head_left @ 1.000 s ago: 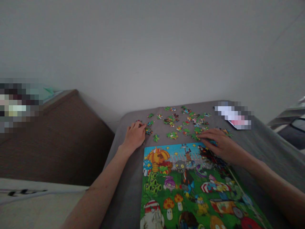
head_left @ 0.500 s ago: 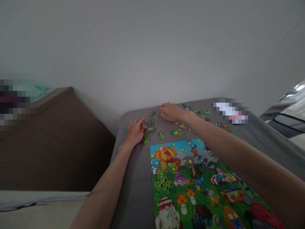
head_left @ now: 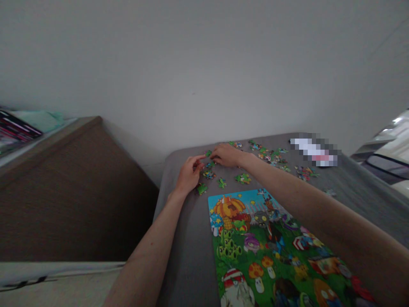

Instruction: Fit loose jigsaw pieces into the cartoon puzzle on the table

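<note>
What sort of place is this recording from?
Probably a room in a home, perhaps a bedroom. A jigsaw puzzle and loose pieces lie on a soft grey cloth cover, beside brown furniture and a plain wall.

The left hand (head_left: 189,175) rises from a bare forearm (head_left: 148,260) that runs up from the bottom edge of the view, with the wrist (head_left: 177,194) slightly bent and the fingers (head_left: 198,160) reaching up and to the right. The right arm (head_left: 319,209) crosses the view at a long slant from the lower right and ends in the right hand (head_left: 226,155), held palm down with its fingers curled and pointing left. The two hands sit close together, fingertips just apart, and it is too small to tell whether either one pinches anything.
</note>
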`<state>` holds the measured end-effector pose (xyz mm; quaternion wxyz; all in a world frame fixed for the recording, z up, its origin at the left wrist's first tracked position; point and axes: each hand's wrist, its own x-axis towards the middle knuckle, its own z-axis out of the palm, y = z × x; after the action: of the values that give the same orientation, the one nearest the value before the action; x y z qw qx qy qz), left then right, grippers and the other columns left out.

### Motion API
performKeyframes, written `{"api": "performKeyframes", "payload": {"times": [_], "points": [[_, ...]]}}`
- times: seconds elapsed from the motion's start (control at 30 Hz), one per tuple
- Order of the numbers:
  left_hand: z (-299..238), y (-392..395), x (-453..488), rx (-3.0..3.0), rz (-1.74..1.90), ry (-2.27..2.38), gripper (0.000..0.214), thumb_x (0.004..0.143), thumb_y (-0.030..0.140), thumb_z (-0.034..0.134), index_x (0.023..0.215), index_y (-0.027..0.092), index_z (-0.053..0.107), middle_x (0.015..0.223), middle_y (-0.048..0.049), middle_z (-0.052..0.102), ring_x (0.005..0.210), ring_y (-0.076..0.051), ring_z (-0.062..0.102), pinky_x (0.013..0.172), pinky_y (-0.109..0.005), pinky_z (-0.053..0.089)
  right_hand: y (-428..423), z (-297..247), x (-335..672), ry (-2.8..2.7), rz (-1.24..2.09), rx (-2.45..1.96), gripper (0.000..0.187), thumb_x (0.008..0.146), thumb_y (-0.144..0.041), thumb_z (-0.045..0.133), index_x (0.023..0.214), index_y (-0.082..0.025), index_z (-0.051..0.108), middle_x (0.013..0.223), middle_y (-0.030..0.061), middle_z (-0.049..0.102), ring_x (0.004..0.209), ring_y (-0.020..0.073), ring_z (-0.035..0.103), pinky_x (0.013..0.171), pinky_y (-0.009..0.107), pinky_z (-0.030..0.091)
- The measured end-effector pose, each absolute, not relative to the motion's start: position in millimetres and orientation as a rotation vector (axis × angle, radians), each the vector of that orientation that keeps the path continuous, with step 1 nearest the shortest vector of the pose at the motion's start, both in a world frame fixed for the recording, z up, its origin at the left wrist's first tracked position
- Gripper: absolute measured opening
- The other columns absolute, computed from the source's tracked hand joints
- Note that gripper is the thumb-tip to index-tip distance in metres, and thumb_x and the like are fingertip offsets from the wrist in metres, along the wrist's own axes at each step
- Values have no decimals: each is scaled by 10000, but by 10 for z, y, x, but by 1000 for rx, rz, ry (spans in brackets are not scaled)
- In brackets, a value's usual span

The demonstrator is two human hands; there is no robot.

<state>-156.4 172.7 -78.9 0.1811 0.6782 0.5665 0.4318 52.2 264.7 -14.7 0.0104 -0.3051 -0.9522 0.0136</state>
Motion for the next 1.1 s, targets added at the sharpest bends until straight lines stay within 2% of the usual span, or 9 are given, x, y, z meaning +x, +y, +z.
{"api": "performKeyframes", "payload": {"times": [0.2, 0.33, 0.43, 0.53, 0.67, 0.83, 0.93, 1.03, 1.1], "points": [[-748, 1777, -1596, 1620, 1479, 1583, 336, 1062, 402, 745, 1297, 167, 699, 1183, -76, 745, 948, -203, 741, 834, -391, 667, 2585, -83, 576, -2972, 129, -900, 306, 1061, -205, 657, 1294, -234, 854, 1319, 88, 838, 1253, 271, 756, 1134, 370, 514], [-680, 1772, -1622, 1378, 1637, 1565, 323, 976, 324, 799, 1263, 201, 716, 1222, -60, 761, 838, -155, 758, 716, -279, 643, 2607, -4, 632, -2908, 135, -991, 366, 1088, -150, 586, 1370, -186, 817, 1389, 133, 805, 1298, 268, 745, 1128, 360, 527], [-650, 1768, -1632, 1267, 1668, 1555, 329, 893, 259, 800, 1215, 226, 740, 1224, -50, 788, 795, -145, 780, 690, -244, 632, 2612, 55, 667, -2928, 173, -1027, 357, 1066, -131, 610, 1345, -172, 830, 1362, 137, 816, 1232, 272, 781, 1070, 351, 563], [-643, 1757, -1621, 1227, 1639, 1551, 367, 860, 235, 788, 1225, 224, 752, 1040, -37, 817, 764, -171, 792, 662, -241, 619, 2570, 89, 656, -2990, 226, -995, 323, 1027, -186, 712, 1324, -188, 840, 1326, 106, 835, 1206, 271, 792, 1060, 342, 568], [-647, 1741, -1605, 1226, 1593, 1544, 402, 841, 206, 775, 1243, 219, 755, 901, -27, 806, 801, -202, 811, 666, -240, 615, 2468, 53, 561, -2995, 221, -962, 371, 1002, -252, 780, 1369, -207, 817, 1377, 130, 810, 1283, 298, 754, 1120, 385, 535], [-650, 1748, -1656, 1241, 1611, 1539, 434, 818, 150, 769, 1246, 218, 752, 1040, -60, 823, 907, -213, 818, 787, -285, 662, 2421, -38, 509, -2978, 195, -972, 352, 1019, -263, 775, 1364, -201, 814, 1411, 161, 782, 1328, 312, 713, 1136, 412, 506], [-665, 1774, -1696, 1225, 1672, 1547, 450, 829, 127, 730, 1268, 225, 732, 1217, -76, 807, 984, -204, 818, 858, -295, 673, 2471, -33, 547, -2988, 224, -974, 298, 1003, -273, 800, 1294, -221, 843, 1340, 109, 821, 1285, 288, 725, 1137, 388, 495], [-687, 1801, -1700, 1215, 1707, 1554, 445, 832, 101, 707, 1257, 228, 727, 1350, -83, 772, 1046, -193, 811, 926, -295, 667, 2554, -2, 543, -2953, 251, -1027, 407, 1011, -306, 791, 1411, -228, 781, 1394, 77, 803, 1277, 242, 727, 1117, 320, 502], [-695, 1809, -1684, 1225, 1697, 1554, 441, 829, 84, 717, 1246, 229, 733, 1374, -82, 765, 1073, -192, 806, 953, -299, 663, 2604, -7, 486, -2877, 223, -1130, 455, 1083, -338, 686, 1506, -171, 704, 1469, 136, 753, 1324, 258, 700, 1140, 343, 495]]}}
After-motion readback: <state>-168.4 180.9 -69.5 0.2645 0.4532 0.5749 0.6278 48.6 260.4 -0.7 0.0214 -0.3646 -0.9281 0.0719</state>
